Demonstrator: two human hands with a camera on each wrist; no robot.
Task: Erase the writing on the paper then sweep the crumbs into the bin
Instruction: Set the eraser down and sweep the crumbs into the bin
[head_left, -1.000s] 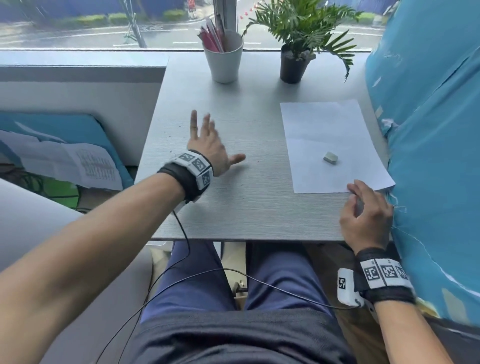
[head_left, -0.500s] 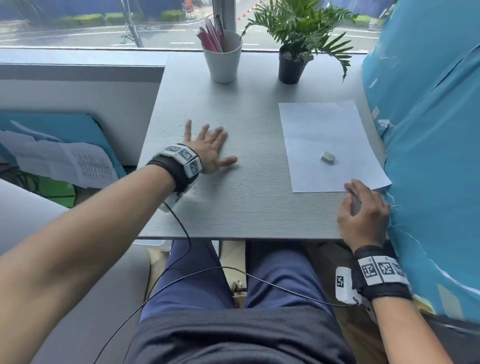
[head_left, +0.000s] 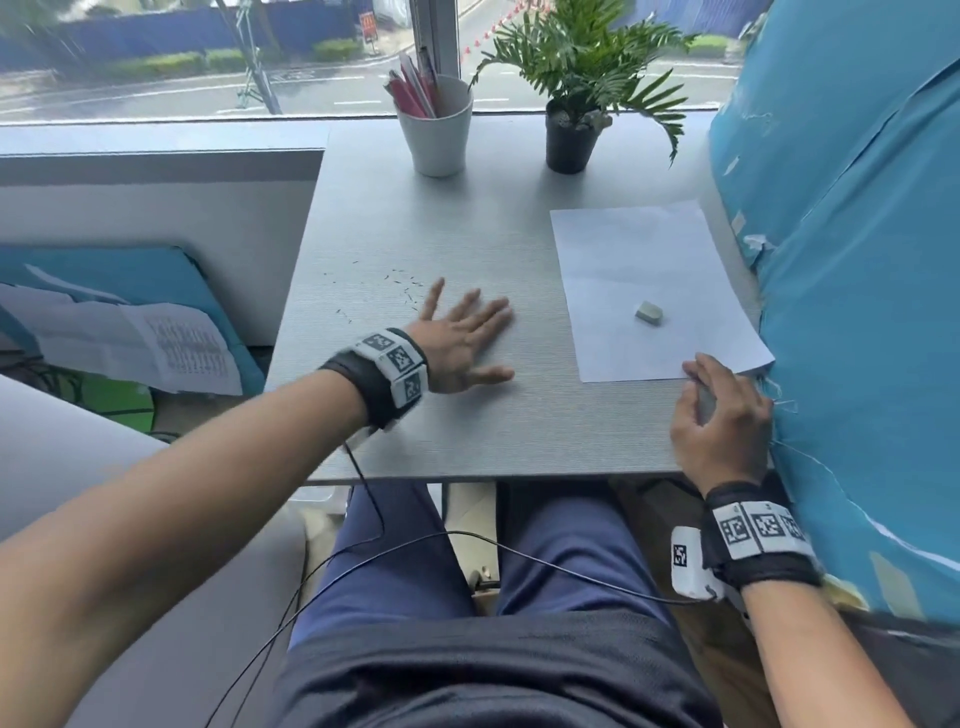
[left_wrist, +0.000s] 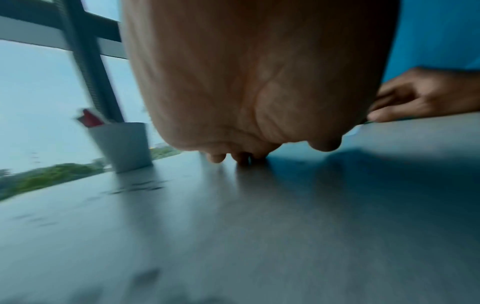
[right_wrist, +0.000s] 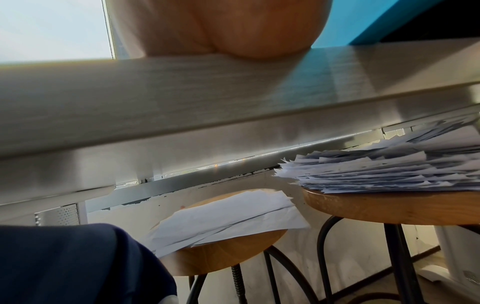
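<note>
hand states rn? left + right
Left hand: open, fingers spread flat on the table, holding nothing.
Right hand: fingers curled at the paper's near corner; any grip cannot be told.

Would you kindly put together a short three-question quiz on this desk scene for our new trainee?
1. True or false: the eraser lies on the sheet of paper.
2. Multiple choice: the crumbs on the desk lie A) on the paper, B) beyond the left hand, towards the window, C) beside the potted plant.
3. Fill in: the right hand rests at the paper's near ___ corner.

Key: 1 true; 2 B; 3 right.
</note>
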